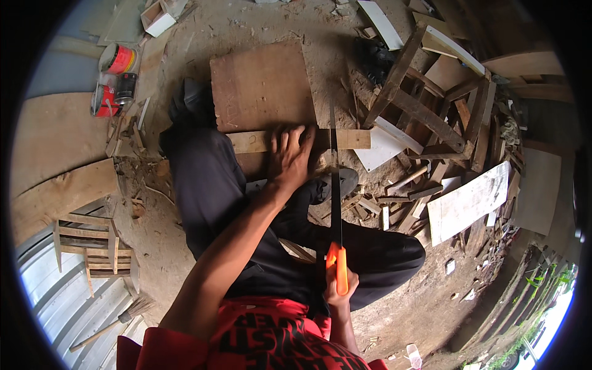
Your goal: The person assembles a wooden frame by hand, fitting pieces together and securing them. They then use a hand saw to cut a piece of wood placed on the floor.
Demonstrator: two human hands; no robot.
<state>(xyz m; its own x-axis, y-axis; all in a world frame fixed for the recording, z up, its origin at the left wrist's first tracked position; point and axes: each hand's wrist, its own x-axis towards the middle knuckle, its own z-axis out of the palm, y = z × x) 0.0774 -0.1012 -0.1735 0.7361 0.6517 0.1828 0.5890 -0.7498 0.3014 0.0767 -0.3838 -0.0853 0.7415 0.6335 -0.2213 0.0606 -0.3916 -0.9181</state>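
A narrow wooden board (250, 142) lies crosswise over a brown wooden block or panel (262, 86), its right end sticking out past the edge. My left hand (291, 154) presses on the board from above, fingers spread along it. In my right hand (341, 288) is the orange handle of a handsaw (336, 203). The dark blade points away from me and crosses the overhanging part of the board, right of my left hand. Whether the teeth have cut into the wood cannot be made out.
My bent legs (213, 179) flank the work. A wooden stool-like frame (425, 117) lies among scrap at the right, near a white panel (468, 203). Red cans (117, 60) stand at the far left. A slatted wooden piece (95, 243) and a broom (132, 310) lie lower left.
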